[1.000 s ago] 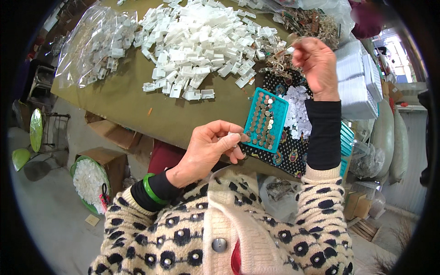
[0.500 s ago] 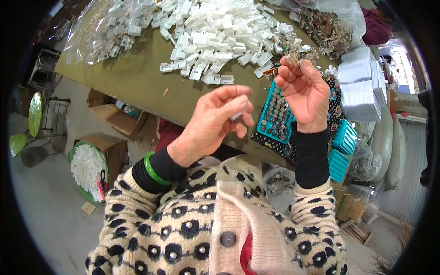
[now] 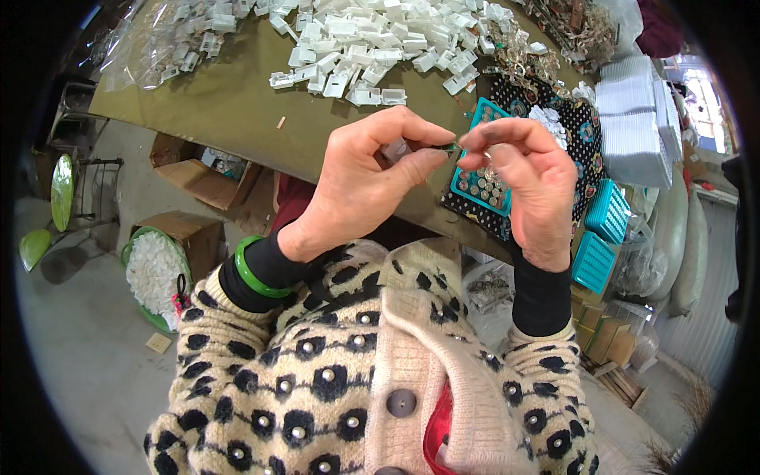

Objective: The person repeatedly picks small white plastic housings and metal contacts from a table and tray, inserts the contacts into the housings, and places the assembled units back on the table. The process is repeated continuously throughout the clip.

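My left hand [image 3: 364, 170] is closed, thumb and forefinger pinching one end of a small green part [image 3: 450, 147]. A small white plastic piece [image 3: 396, 149] is tucked inside its curled fingers. Facing it, my right hand [image 3: 542, 186] has its fingertips drawn together at the other end of the green part, with thin shiny wires [image 3: 490, 165] showing below them. Under the right hand lies a teal tray [image 3: 454, 187] holding rows of small round metallic pieces [image 3: 489, 190]. The hand covers some of the tray.
White plastic housings [image 3: 372, 47] are heaped at the table's far side, beside a clear bag [image 3: 150, 47]. Tangled wired parts [image 3: 522, 59] lie at the far right. A dotted dark cloth [image 3: 584, 146], white stacked trays [image 3: 629, 111] and teal baskets [image 3: 594, 261] are rightward; a green tub [image 3: 170, 317] stands left.
My hands have come together above the tray. The right hand has come down and left from the wired pile with a small part; the left has risen slightly and closed into a pinch.
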Tool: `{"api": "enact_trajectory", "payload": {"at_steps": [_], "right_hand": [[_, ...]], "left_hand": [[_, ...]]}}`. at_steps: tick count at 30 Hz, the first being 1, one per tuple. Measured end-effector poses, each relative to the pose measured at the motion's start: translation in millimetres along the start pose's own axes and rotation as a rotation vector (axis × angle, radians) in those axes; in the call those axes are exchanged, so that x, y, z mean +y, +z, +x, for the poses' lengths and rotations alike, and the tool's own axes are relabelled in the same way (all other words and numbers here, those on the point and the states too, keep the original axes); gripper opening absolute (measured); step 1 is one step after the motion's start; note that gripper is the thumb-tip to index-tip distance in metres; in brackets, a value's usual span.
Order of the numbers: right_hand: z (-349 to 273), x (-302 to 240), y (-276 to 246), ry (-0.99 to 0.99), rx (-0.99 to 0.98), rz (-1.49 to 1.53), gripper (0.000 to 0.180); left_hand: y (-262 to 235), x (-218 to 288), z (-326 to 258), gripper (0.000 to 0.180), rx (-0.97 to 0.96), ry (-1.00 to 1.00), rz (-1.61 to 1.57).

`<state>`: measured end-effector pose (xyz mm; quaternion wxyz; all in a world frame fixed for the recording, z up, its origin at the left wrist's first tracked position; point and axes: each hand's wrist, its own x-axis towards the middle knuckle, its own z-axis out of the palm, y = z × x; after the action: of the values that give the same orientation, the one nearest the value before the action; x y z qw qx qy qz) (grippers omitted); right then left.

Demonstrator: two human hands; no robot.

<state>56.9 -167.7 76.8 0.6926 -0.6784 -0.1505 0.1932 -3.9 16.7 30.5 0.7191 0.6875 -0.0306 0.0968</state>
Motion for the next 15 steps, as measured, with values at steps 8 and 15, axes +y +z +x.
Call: {"api": "enact_trajectory", "payload": {"at_steps": [8, 15], "right_hand": [[-9.7, 15.5, 10.7, 0.004, 0.062, -0.213, 0.007], [-14.3, 26.1, 9.8, -0.383, 0.135, -0.600, 0.015]], "left_hand": [[8.1, -7.4, 4.5, 0.022, 0.083, 0.312, 0.176], [5.6, 2.9, -5.3, 0.018, -0.066, -0.654, -0.789]]}}
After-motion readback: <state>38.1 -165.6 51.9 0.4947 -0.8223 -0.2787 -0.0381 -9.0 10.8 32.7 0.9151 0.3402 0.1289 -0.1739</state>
